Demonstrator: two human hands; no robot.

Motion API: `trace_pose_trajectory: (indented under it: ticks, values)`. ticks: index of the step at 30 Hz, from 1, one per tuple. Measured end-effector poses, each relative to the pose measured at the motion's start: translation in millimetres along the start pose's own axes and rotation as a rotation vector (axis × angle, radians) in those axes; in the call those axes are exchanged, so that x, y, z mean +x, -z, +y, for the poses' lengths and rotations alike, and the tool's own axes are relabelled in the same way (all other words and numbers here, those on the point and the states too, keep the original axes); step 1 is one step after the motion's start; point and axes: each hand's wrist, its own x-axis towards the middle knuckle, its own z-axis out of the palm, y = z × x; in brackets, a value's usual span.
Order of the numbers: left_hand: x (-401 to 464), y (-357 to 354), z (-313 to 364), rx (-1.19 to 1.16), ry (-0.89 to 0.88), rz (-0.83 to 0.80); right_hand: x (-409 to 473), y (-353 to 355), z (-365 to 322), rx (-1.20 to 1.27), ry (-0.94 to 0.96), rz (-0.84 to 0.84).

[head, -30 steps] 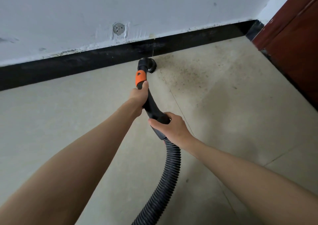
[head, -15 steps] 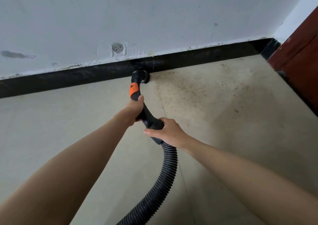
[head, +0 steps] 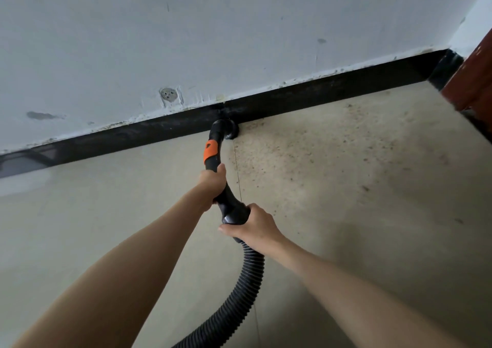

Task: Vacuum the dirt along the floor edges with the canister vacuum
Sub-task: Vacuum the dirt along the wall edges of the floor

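Two hands grip the vacuum: nearest, the right hand (head: 254,226) has its fingers wrapped round the handle's (head: 234,212) rear end above the ribbed hose (head: 239,302); further on, the left hand (head: 213,185) is clenched round the handle below the orange collar (head: 210,151). Beyond them, the nozzle (head: 229,129) meets the black skirting (head: 319,92) at the floor's (head: 106,201) far edge, with dirt specks (head: 306,145) to its right.

A pale grey wall (head: 239,28) carries a round patched hole (head: 168,94) just above its lower edge (paint scuffed around it). A dark red door (head: 476,76) stands at the right corner.
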Motion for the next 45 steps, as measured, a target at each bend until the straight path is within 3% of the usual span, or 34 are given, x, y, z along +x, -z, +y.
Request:
trace_pose_trajectory:
  ticks: [8, 16, 23, 35, 45]
  values:
    - [-7.1, -27.9, 10.1, 0.024, -0.022, 0.050, -7.1, 15.9, 20.6, 0.103, 0.034, 0.057]
    - [-12.9, -21.9, 18.0, 0.058, -0.018, 0.031, -11.9, 19.6, 11.0, 0.052, 0.047, 0.094]
    - [-12.0, -34.3, 9.3, -0.063, -0.046, 0.041, -18.7, 33.0, 9.5, -0.063, 0.011, 0.136]
    - [-22.0, -76.8, 44.7, -0.002, -0.115, -0.116, -33.6, 72.3, 11.4, -0.033, -0.028, 0.250]
    - [-16.0, -60.5, 32.7, 0.052, -0.200, -0.168, -30.8, 47.1, 15.2, 0.040, -0.034, 0.257]
